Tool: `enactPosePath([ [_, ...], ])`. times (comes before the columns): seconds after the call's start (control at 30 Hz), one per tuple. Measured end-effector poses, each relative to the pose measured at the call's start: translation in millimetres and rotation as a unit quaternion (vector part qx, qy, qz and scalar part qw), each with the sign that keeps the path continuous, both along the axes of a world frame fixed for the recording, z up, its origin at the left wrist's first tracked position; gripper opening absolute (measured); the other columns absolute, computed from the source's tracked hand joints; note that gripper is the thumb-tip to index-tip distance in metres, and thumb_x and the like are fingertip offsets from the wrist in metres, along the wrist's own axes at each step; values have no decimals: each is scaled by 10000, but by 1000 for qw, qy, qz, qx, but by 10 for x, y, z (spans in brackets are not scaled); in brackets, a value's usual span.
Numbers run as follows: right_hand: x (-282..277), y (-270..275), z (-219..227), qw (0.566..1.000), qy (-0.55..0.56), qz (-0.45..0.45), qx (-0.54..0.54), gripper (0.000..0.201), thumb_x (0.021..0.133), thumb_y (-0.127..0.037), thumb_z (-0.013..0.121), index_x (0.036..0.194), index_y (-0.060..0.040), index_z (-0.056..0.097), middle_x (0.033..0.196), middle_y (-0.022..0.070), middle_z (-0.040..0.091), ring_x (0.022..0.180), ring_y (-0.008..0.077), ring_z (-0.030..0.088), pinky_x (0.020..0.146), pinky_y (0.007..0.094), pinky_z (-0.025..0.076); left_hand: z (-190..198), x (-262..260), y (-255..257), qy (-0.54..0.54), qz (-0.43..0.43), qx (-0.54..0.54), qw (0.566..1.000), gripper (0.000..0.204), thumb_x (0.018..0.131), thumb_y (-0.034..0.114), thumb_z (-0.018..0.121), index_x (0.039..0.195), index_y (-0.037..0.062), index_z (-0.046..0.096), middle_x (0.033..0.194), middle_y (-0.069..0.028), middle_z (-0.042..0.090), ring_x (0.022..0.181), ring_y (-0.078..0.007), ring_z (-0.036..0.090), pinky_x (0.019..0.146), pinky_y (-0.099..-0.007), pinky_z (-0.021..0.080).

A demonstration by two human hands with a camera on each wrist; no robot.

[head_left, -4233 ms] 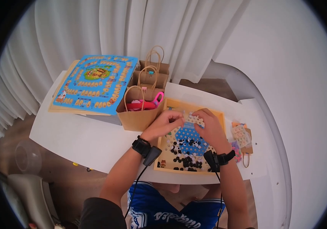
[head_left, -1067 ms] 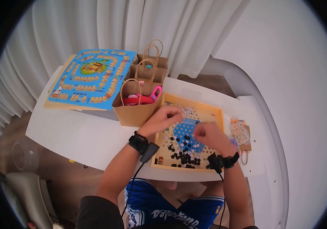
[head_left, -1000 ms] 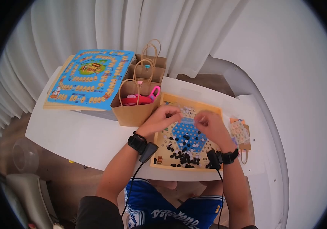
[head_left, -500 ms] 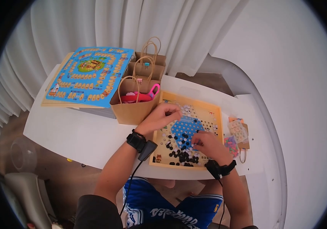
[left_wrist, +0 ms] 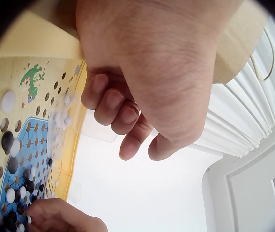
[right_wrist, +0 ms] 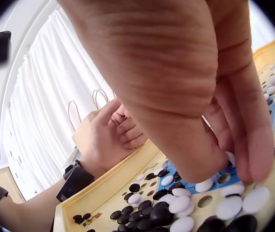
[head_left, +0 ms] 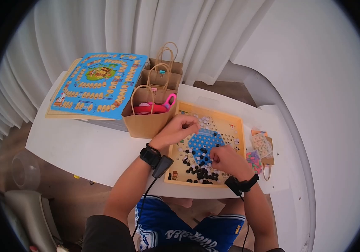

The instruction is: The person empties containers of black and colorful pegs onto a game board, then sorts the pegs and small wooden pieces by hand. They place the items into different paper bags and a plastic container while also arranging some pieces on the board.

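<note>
A wooden tray board (head_left: pixel 242 134) with a blue hexagon (head_left: pixel 197 147) holds black and white pieces, crowded at the near side. The right hand (head_left: pixel 231 161) is low over the hexagon's lower right part. In the right wrist view, its thumb and fingers (right_wrist: pixel 256 154) pinch a white piece (right_wrist: pixel 230 158), only partly visible. Loosely curled, the left hand (head_left: pixel 176 130) hovers over the tray's left edge. The left wrist view shows the left hand's (left_wrist: pixel 149 77) thumb and index finger slightly apart, with nothing seen between them.
Paper bags (head_left: pixel 148 126) stand left of the tray, the front one containing pink and red items. Beyond them lies a blue game board (head_left: pixel 100 90) on a stack. Right of the tray are a packet of colourful pieces (head_left: pixel 254 161) and a pale sheet (head_left: pixel 261 145). White pieces (head_left: pixel 206 122) gather at the tray's far side.
The right hand has come down from the hexagon's upper right to its lower right part, its fingers now more closed together. The left hand has stayed nearly in place beside the bags.
</note>
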State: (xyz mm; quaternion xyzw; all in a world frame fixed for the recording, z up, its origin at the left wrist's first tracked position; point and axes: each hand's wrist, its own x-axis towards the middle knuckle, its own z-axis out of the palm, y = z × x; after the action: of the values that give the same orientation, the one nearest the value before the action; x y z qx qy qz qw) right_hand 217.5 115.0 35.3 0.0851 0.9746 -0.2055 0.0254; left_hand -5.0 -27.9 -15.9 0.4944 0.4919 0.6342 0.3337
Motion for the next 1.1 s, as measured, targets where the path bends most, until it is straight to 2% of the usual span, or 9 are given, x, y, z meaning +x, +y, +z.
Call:
enactPosePath([
  [0.1,-70,76,88,998,-39,-8,-39,158,762,-20,754,908,0,697,753,125,722,696,253,722,682,350,574,49,51,-9,0,17,27,999,297,1027,212,651,813,6,640,690,73,482,662,-18,411,598,-233,348],
  [0.17,-202,144,195,996,-52,-16,-68,177,767,-17,753,937,-5,705,760,108,732,706,230,731,688,337,580,22,20,-10,-1,9,18,1000,263,1019,194,646,827,14,653,734,68,535,684,-15,439,611,-226,353],
  [0.33,-523,186,468,966,174,-111,-153,180,848,-34,716,1022,11,714,951,121,752,858,204,740,760,320,599,104,40,-52,3,12,-19,1000,226,1013,174,639,842,27,663,781,71,589,690,-9,447,603,-216,338],
  [0.47,-350,391,339,963,206,-117,-126,158,884,-16,689,1036,22,709,1007,118,752,880,214,741,783,322,607,43,0,-39,6,5,-12,1000,219,1017,172,629,853,31,662,785,75,600,681,-3,446,591,-215,326],
  [0.67,297,664,8,950,199,-217,-108,122,918,-22,674,1027,0,725,950,76,748,805,144,706,731,280,570,100,59,-50,4,11,8,1000,236,1031,181,618,855,29,661,749,79,544,662,-6,414,582,-226,311],
  [0.77,597,761,-151,920,245,-262,-159,95,940,-34,662,1004,-19,730,880,22,717,738,73,632,673,240,507,129,81,-57,5,23,-10,1000,257,1048,188,602,856,29,664,724,78,501,647,-14,389,576,-230,291],
  [0.83,745,770,-204,875,287,-286,-266,82,952,-48,648,975,-24,723,809,-31,660,704,36,567,636,213,447,147,59,-70,3,17,-11,1000,296,1075,207,565,861,29,666,698,75,463,618,-23,344,563,-233,253],
  [1.07,951,847,-325,795,326,-269,-436,114,946,-41,596,934,18,692,651,-70,474,589,17,393,565,210,312,159,70,-22,26,14,-51,998,261,1073,194,565,891,33,659,698,73,463,614,-24,333,567,-229,244],
  [1.1,954,839,-308,790,333,-271,-439,118,943,-38,589,931,23,689,643,-75,447,582,16,364,560,215,293,163,80,1,51,7,-64,997,226,1064,169,576,903,31,653,731,69,490,648,-30,379,588,-224,294],
])
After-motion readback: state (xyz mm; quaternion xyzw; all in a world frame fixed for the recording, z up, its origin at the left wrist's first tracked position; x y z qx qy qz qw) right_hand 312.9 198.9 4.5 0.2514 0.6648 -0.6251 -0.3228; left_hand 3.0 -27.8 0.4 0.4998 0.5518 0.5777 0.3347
